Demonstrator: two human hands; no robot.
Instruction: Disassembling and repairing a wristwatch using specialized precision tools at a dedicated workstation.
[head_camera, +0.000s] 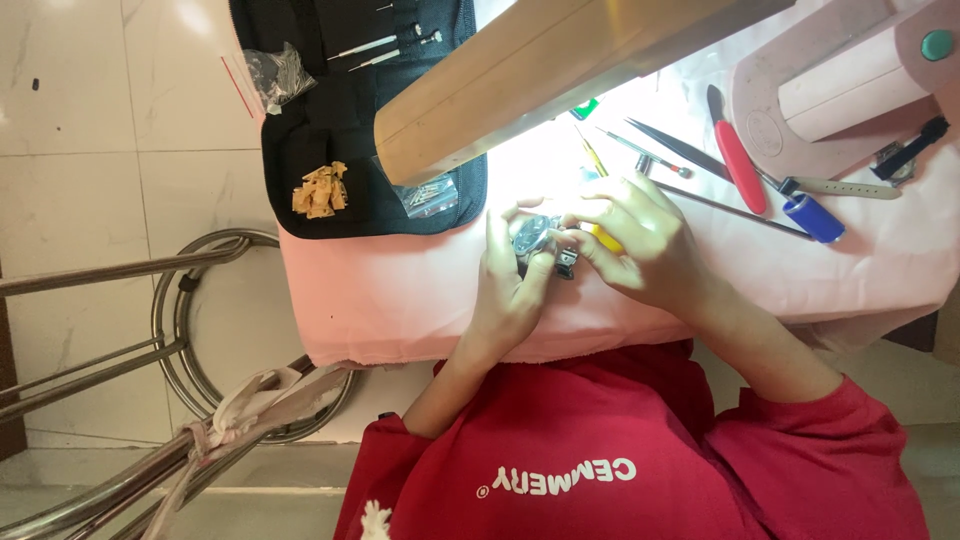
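Watch case (533, 236), small, round, silvery metal with a glinting face, sat pinched between both hands above the pink cloth (400, 300), just in front of the black tool pouch's lower right corner. Left hand (508, 285) curled around it from below, thumb and forefinger pressed against its rim; a short dark strap piece (566, 262) hung just beside the case at the thumb tip. Right hand (635, 240) came over from the far side of the case, fingers bunched together and pinching a yellow-handled tool (604, 238) whose tip was hidden behind the fingers; contact with the case could not be told

Cloth soft, matte, draped over the table edge. Black tool pouch (330, 140) lay open beside the case, fabric, with thin metal screwdrivers (370, 45) in loops, a clear bag of small parts (275, 75) and a heap of tan plastic bits (320, 190). Beyond the right hand: dark slim tweezers (680, 145), a red-handled tool (738, 160), a blue-capped tool (813, 217), a pale strap (850, 187). Wooden lamp arm (540, 70), broad and out of focus, crossed above the pouch and blocked part of the work area; strong glare washed out the cloth just behind the case. Red sleeves (800, 440) filled the near edge; a metal stool frame (190, 330) stood off the cloth's side
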